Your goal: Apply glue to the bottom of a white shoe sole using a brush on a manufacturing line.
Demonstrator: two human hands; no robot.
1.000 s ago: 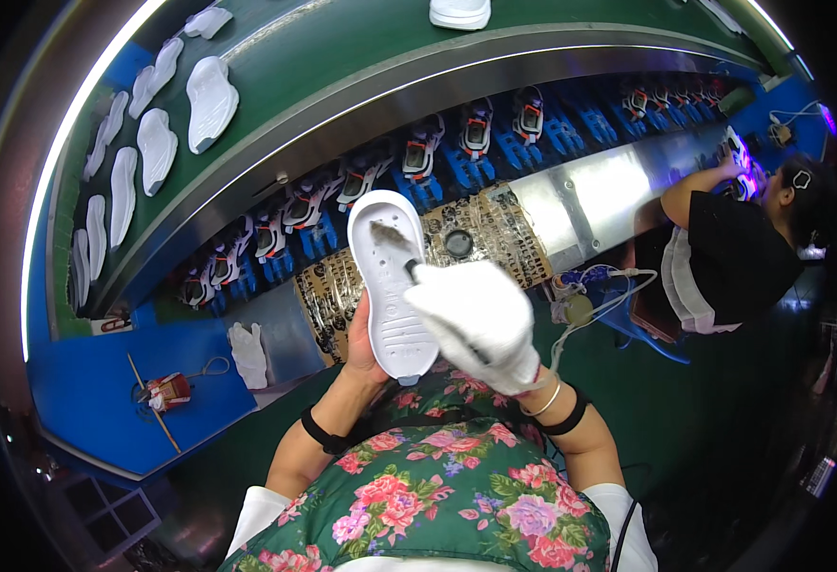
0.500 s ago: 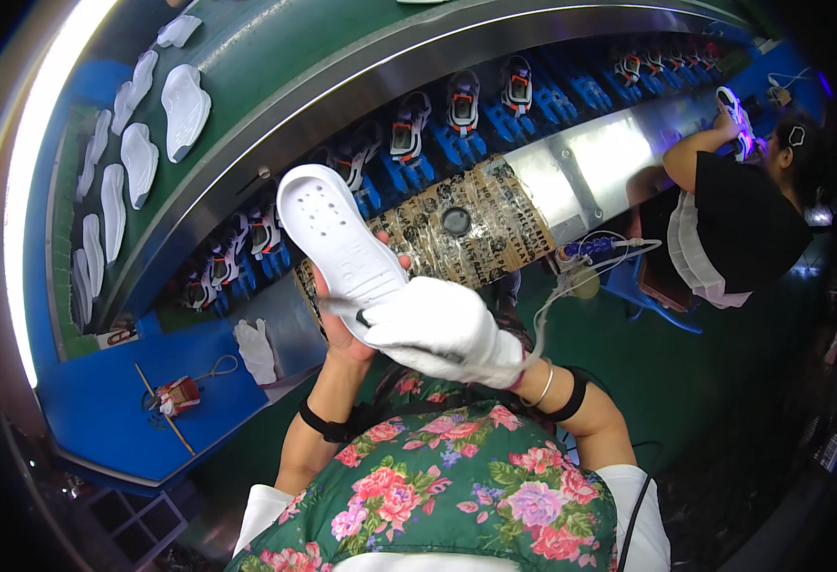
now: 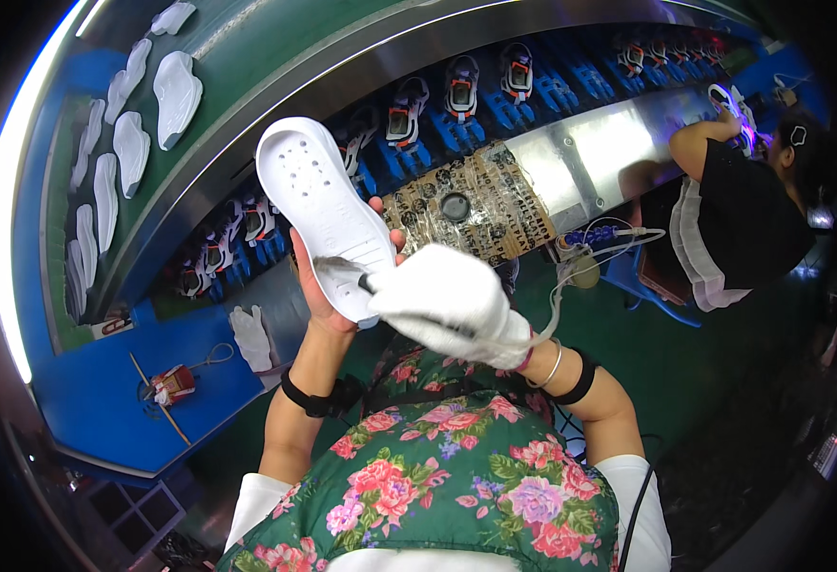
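Observation:
A white shoe sole (image 3: 328, 205) with a cluster of small holes at its far end lies in my bare left hand (image 3: 315, 291). My fingers wrap its edges from beneath. A white knitted glove covers my right hand (image 3: 447, 297), which is closed around a brush (image 3: 340, 268). Its dark bristles touch the sole's near end and look blurred; the glove hides most of the handle. A thin pale tube (image 3: 554, 319) runs along the gloved hand toward the right.
White soles (image 3: 178, 100) lie on a green belt at far left. Shoe uppers (image 3: 461, 91) stand in blue holders along the line. A taped cardboard sheet (image 3: 480, 214) covers part of the metal ledge. A blue table (image 3: 103, 400) holds a white glove (image 3: 251, 338). A person (image 3: 743, 200) works at right.
The sole and my left hand have shifted left and slightly up. The brush has moved onto the sole's inner surface, with my gloved right hand a little higher.

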